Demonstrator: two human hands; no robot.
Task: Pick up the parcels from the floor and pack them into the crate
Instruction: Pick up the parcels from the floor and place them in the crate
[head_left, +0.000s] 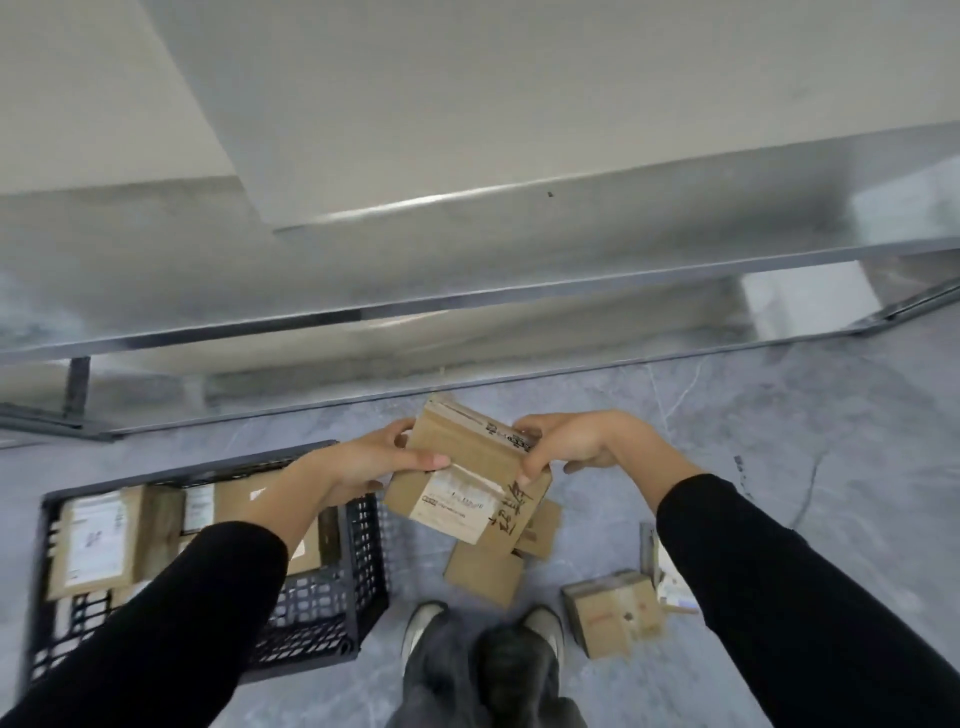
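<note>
The left hand (363, 467) and right hand (582, 441) grip a cardboard parcel (467, 483) by its 9 and 3 o'clock edges, in the air at 6 o'clock. It is mid-carry. Next it likely swings to 8 o'clock, down into the black crate (311, 608), which is part full. Another parcel on the floor (613, 613) waits at 5 o'clock.

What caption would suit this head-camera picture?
Left hand and right hand hold a parcel beside a black crate with parcels inside.

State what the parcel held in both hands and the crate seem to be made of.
The parcel: brown cardboard, matte, going by its folded edges, pasted white label and marker writing. The crate: dark plastic, probably moulded, judging by its regular lattice walls and rounded rim.
</note>
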